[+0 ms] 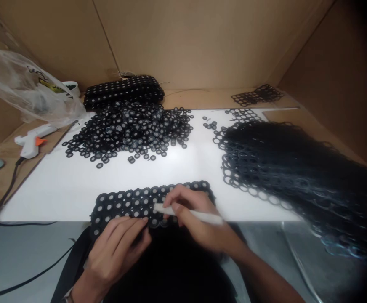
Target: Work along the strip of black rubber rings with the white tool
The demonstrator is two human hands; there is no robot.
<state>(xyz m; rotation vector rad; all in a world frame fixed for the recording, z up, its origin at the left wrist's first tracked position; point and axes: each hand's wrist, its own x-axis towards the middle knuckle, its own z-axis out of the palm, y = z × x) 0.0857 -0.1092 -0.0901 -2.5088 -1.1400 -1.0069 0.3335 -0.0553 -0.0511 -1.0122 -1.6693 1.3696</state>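
Note:
A black sheet of joined rings with pale centres (133,204) lies at the near edge of a white board (177,164). My left hand (117,248) rests on the sheet's near edge, fingers together and pressing it flat. My right hand (196,219) grips a thin white stick (190,213) like a pen, its tip touching the sheet near the middle.
A heap of loose black rings (129,130) covers the board's far left, with stacked ring sheets (123,90) behind it. A big pile of empty ring mesh (297,168) fills the right. A white glue gun (33,139), its cord (3,198) and a plastic bag (28,88) lie at the left. Cardboard walls surround everything.

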